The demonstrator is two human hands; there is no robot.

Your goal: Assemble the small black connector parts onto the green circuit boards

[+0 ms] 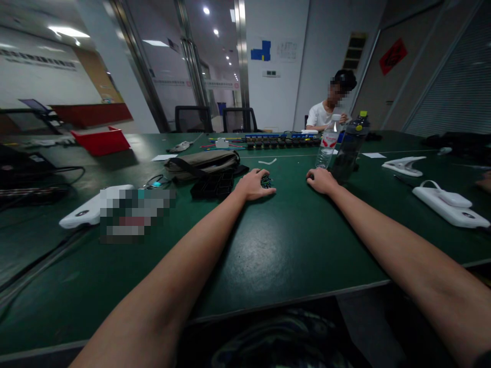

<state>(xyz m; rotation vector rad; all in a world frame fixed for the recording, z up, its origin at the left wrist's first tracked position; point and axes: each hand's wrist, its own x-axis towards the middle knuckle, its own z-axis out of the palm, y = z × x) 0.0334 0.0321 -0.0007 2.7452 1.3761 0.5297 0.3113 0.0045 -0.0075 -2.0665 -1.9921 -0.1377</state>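
Observation:
Both my arms reach far out over a dark green table (284, 245). My left hand (253, 185) lies curled on a small dark object with coloured bits (266, 180), fingers wrapped over it. Just left of that hand sits a black compartment tray (212, 187). My right hand (321, 181) rests on the table with fingers curled under, close to the base of a dark water bottle (350, 149); whether it holds anything is hidden. A clear plastic bottle with a red label (328, 144) stands just behind.
An olive bag (203, 162) lies behind the tray. White devices lie at left (82, 214) and right (448, 204), with a white clamp (402, 164). A red bin (102, 140) stands far left. Another person (326, 110) sits at the far end behind a row of blue parts (280, 138).

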